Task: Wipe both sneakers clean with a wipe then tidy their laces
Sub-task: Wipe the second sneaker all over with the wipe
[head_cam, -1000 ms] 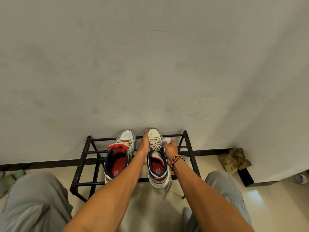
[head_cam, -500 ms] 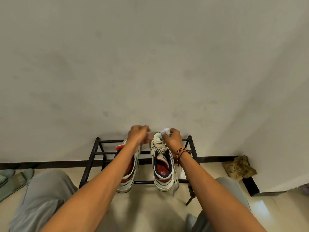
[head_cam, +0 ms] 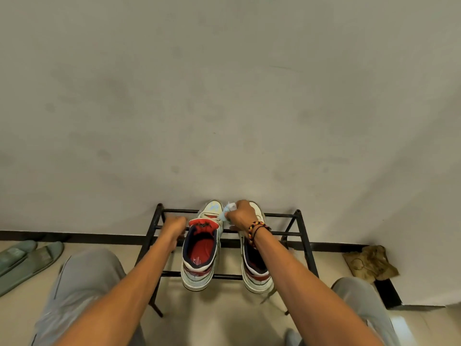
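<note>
Both forearms are bare from the near edge of the view out to the hands, with no sleeve showing on either. The right wrist carries two bracelets (head_cam: pixel 257 229) side by side: one of small beads in orange, black and pale yellow, and beside it a thin dark cord. The left hand (head_cam: pixel 175 224) and its wrist carry nothing. The legs are covered by light grey trousers (head_cam: pixel 79 278) of soft, plain cloth, seen over both knees at the near left and near right.
</note>
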